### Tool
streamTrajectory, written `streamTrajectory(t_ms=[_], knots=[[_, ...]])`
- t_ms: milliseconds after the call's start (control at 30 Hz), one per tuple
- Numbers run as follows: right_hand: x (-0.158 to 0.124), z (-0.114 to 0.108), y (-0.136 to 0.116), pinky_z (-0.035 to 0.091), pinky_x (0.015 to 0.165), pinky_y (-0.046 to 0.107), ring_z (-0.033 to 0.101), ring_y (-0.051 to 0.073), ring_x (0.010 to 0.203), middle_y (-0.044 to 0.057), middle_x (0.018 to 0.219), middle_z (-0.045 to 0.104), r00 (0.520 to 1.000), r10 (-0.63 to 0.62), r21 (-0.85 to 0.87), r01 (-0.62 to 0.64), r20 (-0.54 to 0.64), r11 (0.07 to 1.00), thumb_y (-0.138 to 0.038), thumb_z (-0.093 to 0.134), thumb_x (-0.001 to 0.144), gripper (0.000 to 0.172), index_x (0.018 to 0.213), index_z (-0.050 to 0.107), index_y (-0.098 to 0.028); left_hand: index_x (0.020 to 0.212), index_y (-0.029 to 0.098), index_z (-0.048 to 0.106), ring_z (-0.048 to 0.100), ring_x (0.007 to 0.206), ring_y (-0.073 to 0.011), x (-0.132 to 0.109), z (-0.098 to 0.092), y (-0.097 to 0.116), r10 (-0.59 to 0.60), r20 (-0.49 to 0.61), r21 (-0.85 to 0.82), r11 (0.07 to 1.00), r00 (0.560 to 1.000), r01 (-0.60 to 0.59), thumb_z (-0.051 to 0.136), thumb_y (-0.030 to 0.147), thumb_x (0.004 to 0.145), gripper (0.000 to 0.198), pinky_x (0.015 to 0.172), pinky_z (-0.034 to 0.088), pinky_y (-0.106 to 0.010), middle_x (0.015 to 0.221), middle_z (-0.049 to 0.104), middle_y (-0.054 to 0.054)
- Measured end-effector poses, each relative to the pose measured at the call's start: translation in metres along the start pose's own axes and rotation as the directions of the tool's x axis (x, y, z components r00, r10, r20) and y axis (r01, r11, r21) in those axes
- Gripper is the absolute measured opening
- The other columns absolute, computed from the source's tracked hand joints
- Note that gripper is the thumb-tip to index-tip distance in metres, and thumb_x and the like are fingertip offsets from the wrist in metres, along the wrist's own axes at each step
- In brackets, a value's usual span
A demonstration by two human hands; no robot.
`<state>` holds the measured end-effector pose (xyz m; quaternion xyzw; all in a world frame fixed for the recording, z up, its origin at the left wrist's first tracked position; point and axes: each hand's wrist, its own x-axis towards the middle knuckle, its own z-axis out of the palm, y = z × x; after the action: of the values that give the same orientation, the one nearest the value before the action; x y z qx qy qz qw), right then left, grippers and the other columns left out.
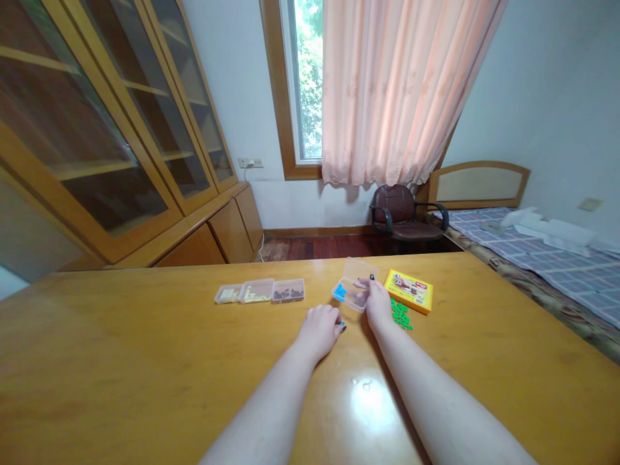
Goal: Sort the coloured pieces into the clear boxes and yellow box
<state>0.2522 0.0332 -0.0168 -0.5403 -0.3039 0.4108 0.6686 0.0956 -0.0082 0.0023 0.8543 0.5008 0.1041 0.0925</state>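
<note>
My right hand (378,303) grips the right side of a clear plastic box (359,267) whose lid stands open. Several small blue pieces (340,292) lie at the left end of that box. Just left of it and nearer to me, my left hand (320,328) is closed, its fingertips pinching a small blue piece (342,323). Beside my right wrist is a loose pile of small green pieces (400,314). A flat yellow box (409,290) with a printed picture lies behind the pile.
On the wooden table (145,361), three clear boxes stand in a row to the left: one with pale pieces (228,294), one with yellowish pieces (258,291), one with dark pieces (289,291). Beyond the table are an armchair (401,213) and a bed (537,245).
</note>
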Motion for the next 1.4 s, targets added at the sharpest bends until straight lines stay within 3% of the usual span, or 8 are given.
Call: streamTrajectory(t_ms=[167, 300, 433, 567, 767, 933, 1133, 1400], knots=[[0.003, -0.002, 0.004, 0.042, 0.051, 0.025, 0.054, 0.013, 0.05, 0.004, 0.067, 0.066, 1.0, -0.008, 0.003, 0.008, 0.004, 1.0, -0.045, 0.049, 0.072, 0.034, 0.082, 0.062, -0.016, 0.08, 0.018, 0.058, 0.053, 0.084, -0.0168, 0.001, -0.002, 0.002, -0.013, -0.011, -0.058, 0.998, 1.0, 0.012, 0.051, 0.026, 0.079, 0.011, 0.076, 0.038, -0.029, 0.086, 0.06, -0.003], [0.002, -0.001, 0.004, 0.042, 0.049, 0.025, 0.053, 0.013, 0.048, 0.004, 0.066, 0.066, 0.999, 0.003, 0.0, -0.003, 0.041, 1.0, -0.046, 0.051, 0.071, 0.034, 0.081, 0.062, -0.015, 0.085, 0.018, 0.057, 0.053, 0.082, -0.0136, -0.002, -0.012, 0.001, 0.005, -0.262, -0.21, 0.976, 0.965, -0.062, 0.044, 0.027, 0.084, 0.016, 0.076, 0.039, -0.026, 0.085, 0.06, -0.002], [-0.005, 0.006, 0.007, 0.041, 0.047, 0.025, 0.05, 0.011, 0.045, 0.005, 0.067, 0.066, 0.964, -0.011, -0.016, 0.016, 0.265, 1.0, -0.048, 0.053, 0.07, 0.035, 0.077, 0.063, -0.015, 0.093, 0.02, 0.056, 0.052, 0.087, -0.0135, -0.003, -0.017, -0.006, -0.075, -0.413, -0.231, 0.973, 0.908, -0.024, 0.039, 0.03, 0.086, 0.021, 0.082, 0.038, -0.027, 0.092, 0.059, -0.003], [-0.006, 0.008, 0.009, 0.043, 0.05, 0.025, 0.051, 0.011, 0.046, 0.005, 0.069, 0.066, 0.941, -0.03, -0.019, 0.039, 0.337, 0.999, -0.049, 0.054, 0.07, 0.036, 0.077, 0.064, -0.015, 0.109, 0.021, 0.05, 0.048, 0.103, -0.0176, -0.002, -0.02, -0.011, -0.224, -0.356, -0.143, 0.973, 0.907, 0.184, 0.04, 0.031, 0.085, 0.028, 0.088, 0.036, -0.03, 0.11, 0.053, -0.006], [0.002, 0.002, 0.006, 0.041, 0.044, 0.024, 0.051, 0.011, 0.044, 0.005, 0.069, 0.066, 0.994, 0.012, -0.037, -0.008, 0.111, 0.999, -0.049, 0.05, 0.072, 0.036, 0.078, 0.063, -0.016, 0.1, 0.012, 0.049, 0.054, 0.094, -0.0272, -0.013, -0.025, -0.009, -0.585, -0.137, 0.129, 0.79, 0.8, 0.599, 0.037, 0.04, 0.083, 0.035, 0.077, 0.041, -0.039, 0.1, 0.055, -0.016], [0.002, 0.004, 0.008, 0.042, 0.045, 0.024, 0.05, 0.01, 0.042, 0.004, 0.066, 0.066, 0.994, 0.001, -0.024, 0.002, 0.108, 1.0, -0.049, 0.052, 0.072, 0.036, 0.076, 0.063, -0.016, 0.104, 0.012, 0.048, 0.059, 0.089, -0.0282, -0.023, -0.016, 0.001, -0.608, 0.141, 0.215, 0.789, 0.781, 0.575, 0.042, 0.049, 0.079, 0.045, 0.072, 0.045, -0.039, 0.097, 0.058, -0.018], [-0.001, 0.005, 0.005, 0.042, 0.044, 0.023, 0.05, 0.01, 0.042, 0.004, 0.065, 0.066, 0.993, -0.004, -0.023, 0.006, 0.116, 1.0, -0.05, 0.053, 0.071, 0.036, 0.075, 0.062, -0.016, 0.1, 0.013, 0.053, 0.061, 0.087, -0.0263, -0.015, -0.009, 0.007, -0.515, 0.158, 0.272, 0.843, 0.843, 0.464, 0.037, 0.034, 0.084, 0.031, 0.071, 0.046, -0.038, 0.093, 0.061, -0.016], [-0.002, 0.005, 0.003, 0.041, 0.044, 0.024, 0.049, 0.01, 0.042, 0.005, 0.067, 0.067, 0.992, -0.001, -0.037, 0.005, 0.124, 0.999, -0.052, 0.053, 0.07, 0.037, 0.074, 0.062, -0.016, 0.094, 0.012, 0.06, 0.062, 0.086, -0.0263, -0.007, -0.005, -0.002, -0.492, 0.148, 0.23, 0.861, 0.858, 0.454, 0.031, 0.02, 0.084, 0.032, 0.071, 0.047, -0.038, 0.09, 0.065, -0.017]])
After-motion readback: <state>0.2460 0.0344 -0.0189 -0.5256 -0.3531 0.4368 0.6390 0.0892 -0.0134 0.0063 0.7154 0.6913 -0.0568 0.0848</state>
